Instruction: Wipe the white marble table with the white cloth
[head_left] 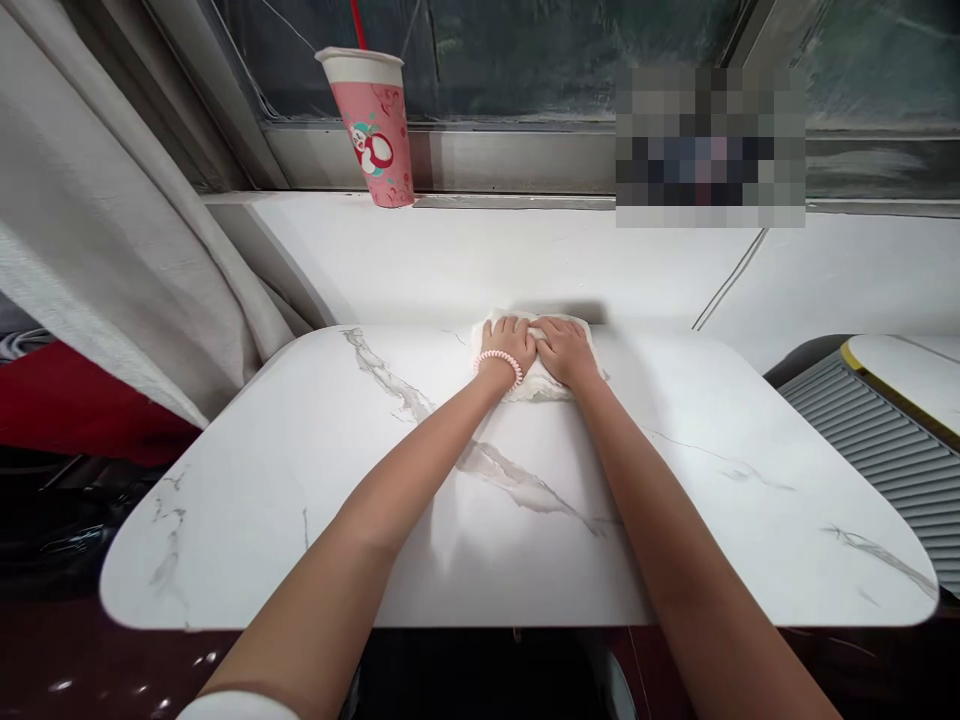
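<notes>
A crumpled white cloth (544,384) lies on the white marble-patterned table (300,480), close to its far edge by the wall. My left hand (511,345), with a pink coiled band (517,368) around its wrist, presses down on the left part of the cloth, fingers bent over it. Beside it, my right hand (562,348) grips the right part of the same cloth, and the two hands nearly touch. Both arms stretch forward across the tabletop. The cloth's underside and parts of the fingertips are hidden.
A pink paper cup (379,140) with a red straw stands on the window sill (510,200). Pale curtains (127,200) hang at the left, near red fabric (90,405). At the right are a grey ribbed surface (862,450) and another white tabletop (915,375). One patch by the window is pixelated.
</notes>
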